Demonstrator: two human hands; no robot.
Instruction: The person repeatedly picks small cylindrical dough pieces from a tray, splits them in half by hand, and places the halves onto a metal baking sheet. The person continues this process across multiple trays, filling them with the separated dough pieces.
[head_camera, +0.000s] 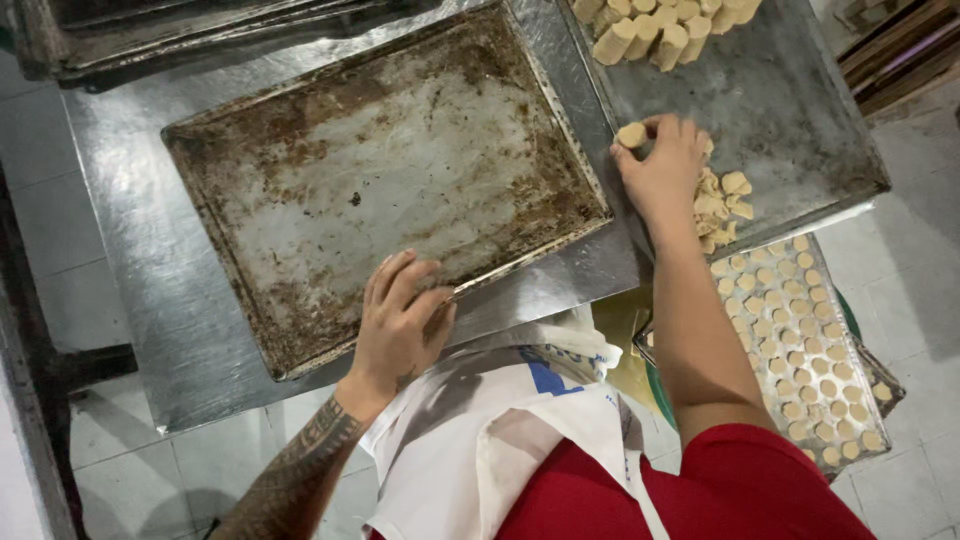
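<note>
Right hand (665, 172) is pinching a dough piece (631, 134) on the right tray (800, 120); looks soft, squishes easy, so grip the sides lightly. Left hand (400, 320) rests flat, fingers spread, on the empty baking tray (300, 150) edge

We had the big stained rectangular metal baking tray (400, 170) sitting in the middle of the steel table (140, 290), left hand (398, 322) resting on its near edge. To its right sat a second grey metal tray (790, 110), pale cut dough pieces (655, 30) piled at its far end, right hand (665, 170) on it. Lower down, right of us, a tray of small round dough discs (800, 350).
</note>
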